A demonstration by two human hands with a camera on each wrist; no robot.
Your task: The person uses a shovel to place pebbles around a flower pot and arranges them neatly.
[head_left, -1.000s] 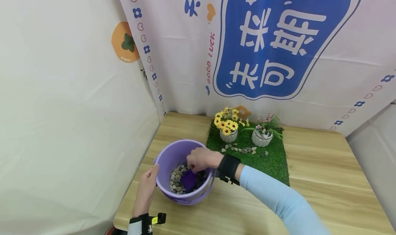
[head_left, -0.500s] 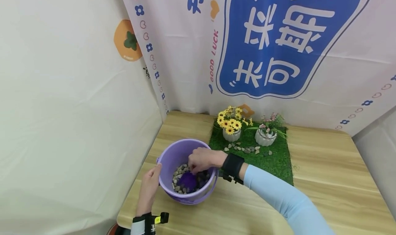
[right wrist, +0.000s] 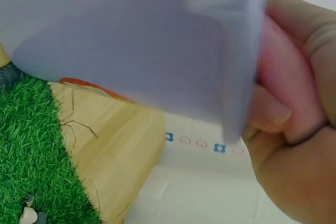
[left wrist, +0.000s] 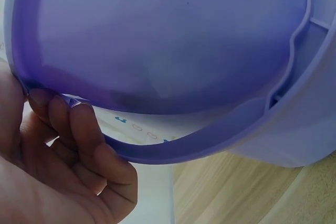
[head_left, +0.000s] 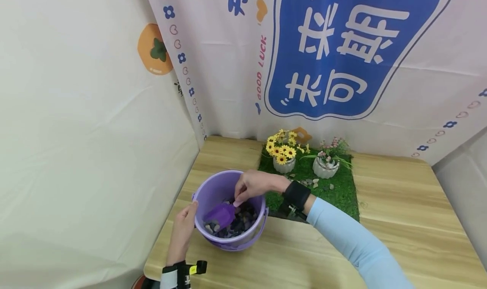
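Note:
A purple bucket [head_left: 211, 189] with pebbles [head_left: 241, 223] at its bottom stands on the wooden table. My left hand [head_left: 184, 221] grips its left rim; in the left wrist view the fingers [left wrist: 86, 124] are bent at the rim, by the hanging purple bail handle [left wrist: 173, 150]. My right hand [head_left: 256, 185] is over the bucket's right side, holding a toy shovel with a purple blade [head_left: 221, 215]. Its pink handle [right wrist: 291, 80] shows in the right wrist view. Several pebbles lie at the blade's left end, inside the bucket. The bucket's wall hides the blade from the right wrist view.
Behind the bucket on the right lies a green turf mat [head_left: 340, 196]. It bears a pot of yellow flowers [head_left: 283, 164], a pot of pink flowers [head_left: 326, 168] and loose stones [head_left: 315, 182]. A white wall sheet [head_left: 95, 154] borders the table's left side.
My right hand has risen slightly and shifted right. The shovel blade has come up from among the pebbles and now points left, with pebbles at its end. The left hand stays at the rim.

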